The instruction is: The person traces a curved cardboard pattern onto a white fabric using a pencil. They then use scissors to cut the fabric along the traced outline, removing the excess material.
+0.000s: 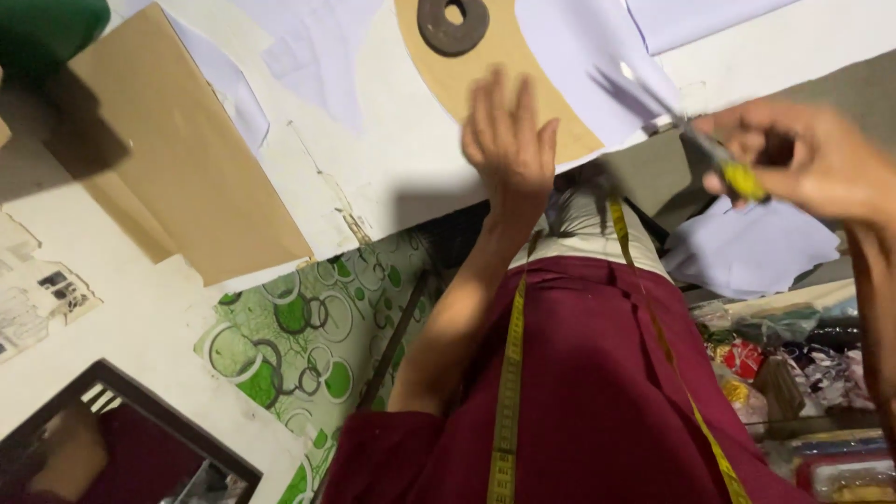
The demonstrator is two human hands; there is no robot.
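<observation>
My left hand [509, 140] lies flat, fingers spread, on a curved brown cardboard pattern [485, 70] that rests on pale lilac cloth [579, 65] on the white table. A dark metal ring [453, 23] sits on the pattern's far end. To the right, my right hand [812, 159] grips yellow-handled scissors [691, 140]; their blurred blades reach onto the lilac cloth near the table edge. A yellow tape measure [509, 373] hangs over my maroon garment.
A large brown cardboard sheet [177, 159] lies at the left. Green circle-patterned cloth [308, 327] hangs under the table edge. A dark-framed mirror [121, 439] stands at the lower left. A loose lilac piece [747, 247] and bags of scraps [793, 364] are at the right.
</observation>
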